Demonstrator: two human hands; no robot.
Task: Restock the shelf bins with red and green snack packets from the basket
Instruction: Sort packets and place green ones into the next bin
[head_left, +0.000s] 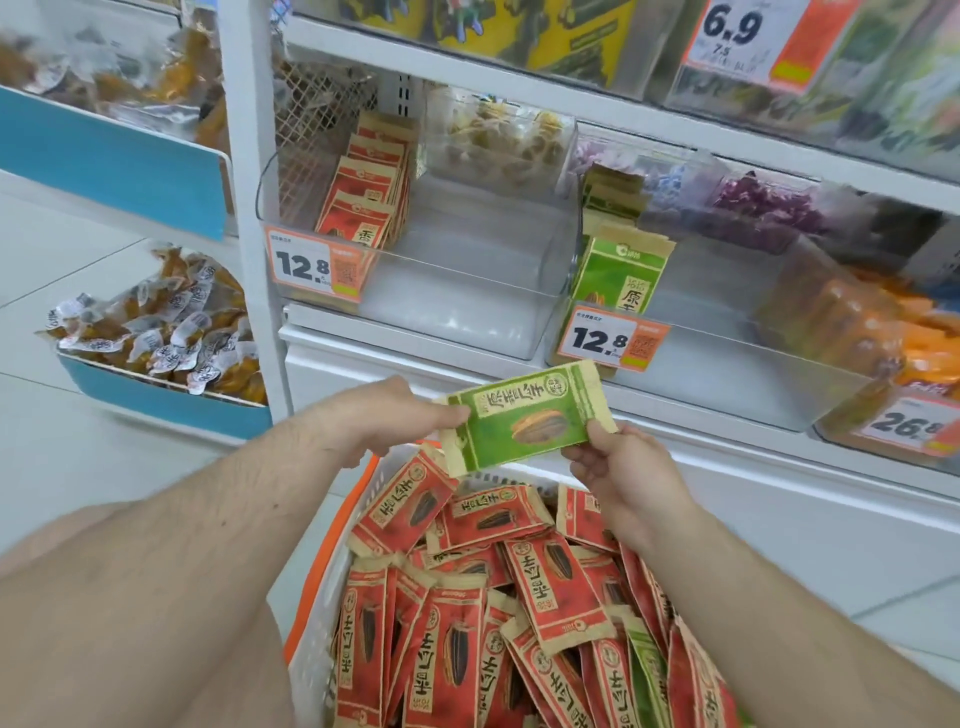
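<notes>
While both hands are raised over the basket (332, 582), one green packet (524, 423) hangs between them, lying sideways with its printed face up. Left hand (384, 415) pinches the packet's left short edge, thumb on top at the corner; right hand (618, 467) pinches the lower right corner, thumb on the face and fingers curled under. Two-handed hold looks like a way to square and turn the packet before it goes upright, since stock in the bins stands on end, faces forward. Packet sits well above the basket pile and below the shelf front, short of either bin. Basket holds mostly red packets (498, 597), heaped loosely, with a green edge (647, 660) showing low on the right. Left bin (467, 291), tagged 12.8, has a short row of red packets (363, 197) standing against its left wall; the remainder is bare clear plastic. Right bin (727, 358), also tagged 12.8, has green packets (621, 275) standing at its left end, the remainder likewise bare. Colour-sorted bins likely explain the sorting by hand: this green one belongs in the right bin, up and right of the hands. Loose wrapped snacks (166, 327) in a blue tray lie on the floor to the left, apart from the work.
</notes>
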